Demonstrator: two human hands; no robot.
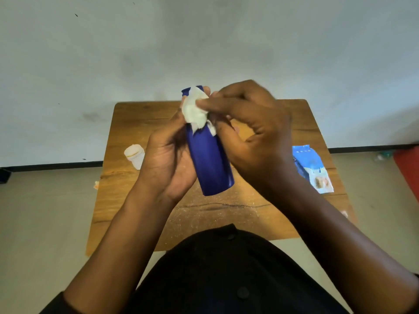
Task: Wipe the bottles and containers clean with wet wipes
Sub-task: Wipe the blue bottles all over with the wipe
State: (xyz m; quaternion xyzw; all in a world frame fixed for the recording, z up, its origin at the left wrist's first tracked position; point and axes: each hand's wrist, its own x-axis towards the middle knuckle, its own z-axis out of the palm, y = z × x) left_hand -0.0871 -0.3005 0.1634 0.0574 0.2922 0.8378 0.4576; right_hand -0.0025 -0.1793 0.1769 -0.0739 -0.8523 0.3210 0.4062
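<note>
At the table's (140,214) left edge lies a small white jar (135,155), on its side as far as you can tell. Your left hand (169,159) holds the blue bottle (209,159) up above the table, fingers curled around its back, the bottle tilted with its base toward you. Your right hand (251,125) pinches a crumpled white wipe (195,109) against the bottle's upper end, thumb and fingers closed on it. To the right, a blue and white pack of wipes (311,167) lies flat near the table's right edge.
</note>
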